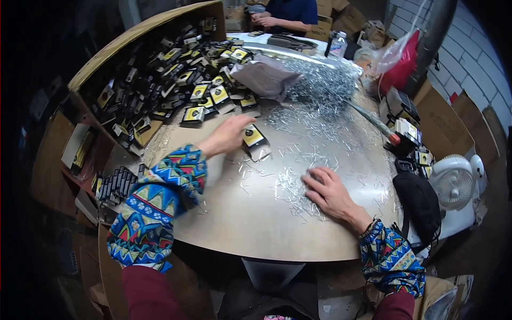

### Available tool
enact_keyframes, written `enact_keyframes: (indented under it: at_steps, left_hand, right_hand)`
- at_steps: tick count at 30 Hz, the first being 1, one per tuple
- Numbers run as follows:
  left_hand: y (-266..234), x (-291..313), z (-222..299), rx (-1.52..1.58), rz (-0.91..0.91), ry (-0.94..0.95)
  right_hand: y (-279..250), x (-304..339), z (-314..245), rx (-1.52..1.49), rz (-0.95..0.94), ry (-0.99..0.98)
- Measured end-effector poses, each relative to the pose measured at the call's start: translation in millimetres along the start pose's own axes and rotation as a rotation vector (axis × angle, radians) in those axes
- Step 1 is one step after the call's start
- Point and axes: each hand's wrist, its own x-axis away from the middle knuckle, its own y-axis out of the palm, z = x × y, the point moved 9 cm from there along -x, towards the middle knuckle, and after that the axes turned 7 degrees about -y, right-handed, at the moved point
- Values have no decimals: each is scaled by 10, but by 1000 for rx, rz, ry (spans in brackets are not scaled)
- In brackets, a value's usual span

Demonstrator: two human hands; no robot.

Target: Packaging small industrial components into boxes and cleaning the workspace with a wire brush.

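My left hand (228,135) grips the upper left edge of a small black-and-yellow cardboard box (255,140), above the tabletop's middle. The near end of the box shows pale, flap-like cardboard. My right hand (332,193) lies low on the table with its fingers apart, touching a loose spread of thin silver metal pieces (290,186) that look like pins or nails. A far bigger heap of the same pieces (325,88) rises at the back. Several more small boxes (194,114) lie just beyond my left hand.
A large carton (154,18) spilling many small boxes stands at the left. Crumpled paper (266,79) lies beside the heap. A red-tipped rod (376,124), a black pouch (418,200) and a white fan (452,181) are on the right. Across the table sits another person (290,16).
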Motion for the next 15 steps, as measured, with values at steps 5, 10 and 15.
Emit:
enact_keyframes:
  at_steps: [5,10,15]
  left_hand:
    - [278,136,13,-278,-364,36]
    - [178,197,84,-473,-367,-60]
    - [115,713,451,-134,-179,-58]
  right_hand:
    - [16,75,-19,472,42,265]
    - [106,166,-82,477,80,331]
    - [234,290,-238,186,287,93]
